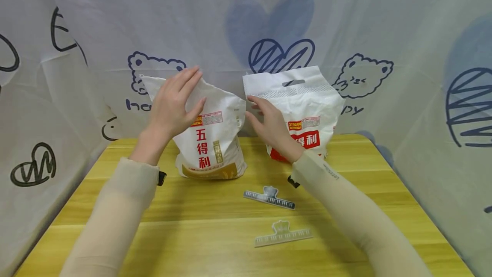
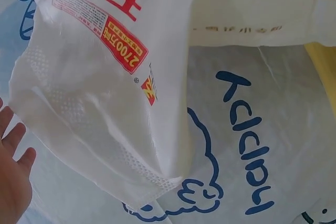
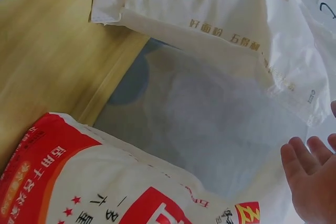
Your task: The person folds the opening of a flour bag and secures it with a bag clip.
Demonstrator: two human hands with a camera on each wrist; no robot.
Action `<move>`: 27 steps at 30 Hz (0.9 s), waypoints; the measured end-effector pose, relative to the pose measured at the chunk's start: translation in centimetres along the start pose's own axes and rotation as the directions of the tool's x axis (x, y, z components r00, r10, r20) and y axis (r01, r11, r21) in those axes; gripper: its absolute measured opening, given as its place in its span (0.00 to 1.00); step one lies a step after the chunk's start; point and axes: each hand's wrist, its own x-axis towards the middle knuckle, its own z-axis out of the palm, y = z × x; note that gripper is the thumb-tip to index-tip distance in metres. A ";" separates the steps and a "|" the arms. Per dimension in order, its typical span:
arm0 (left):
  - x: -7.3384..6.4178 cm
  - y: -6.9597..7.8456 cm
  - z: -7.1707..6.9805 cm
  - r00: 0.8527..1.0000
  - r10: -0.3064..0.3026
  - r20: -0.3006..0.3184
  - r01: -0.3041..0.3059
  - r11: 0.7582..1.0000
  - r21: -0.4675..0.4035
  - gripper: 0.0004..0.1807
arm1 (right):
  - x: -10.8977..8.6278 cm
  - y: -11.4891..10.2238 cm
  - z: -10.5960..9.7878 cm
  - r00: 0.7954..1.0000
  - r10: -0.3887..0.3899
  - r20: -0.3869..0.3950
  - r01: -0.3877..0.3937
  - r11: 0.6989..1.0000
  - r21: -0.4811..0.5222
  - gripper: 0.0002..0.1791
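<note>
A white flour bag [image 1: 209,140] with red lettering and a gold base stands on the table, its top upright. My left hand [image 1: 174,99] is at the top edge of this bag, fingers straight; in the left wrist view the left hand [image 2: 13,174] is right beside the edge. Between the bags, my right hand [image 1: 270,123] has its fingertips close to the flour bag's upper right corner. The right wrist view shows the right hand [image 3: 310,177] with fingers extended and nothing in them. A second flour bag [image 1: 315,110], red at its base with a handle slot on top, stands partly behind the right hand.
A dark piano-key clip [image 1: 270,198] and a pale piano-key clip [image 1: 283,235] lie on the wooden table [image 1: 200,243] in front of the bags. A white cloth [image 1: 215,20] with hearts and bear drawings hangs behind and at both sides.
</note>
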 end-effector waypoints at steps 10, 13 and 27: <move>1.6 -0.9 0.6 0.994 -0.051 0.095 0.053 0.999 -0.012 0.33 | 1.9 0.5 1.3 0.988 0.129 0.083 -0.137 0.985 0.104 0.25; 1.7 -1.1 0.7 0.993 -0.073 0.092 0.075 0.997 -0.018 0.31 | 2.2 0.3 1.6 0.982 0.162 0.096 -0.170 0.982 0.078 0.25; 1.5 -1.1 1.3 0.996 -0.036 -0.078 0.032 0.998 -0.048 0.15 | 2.4 -0.4 2.3 0.970 0.243 0.026 -0.243 0.970 0.020 0.18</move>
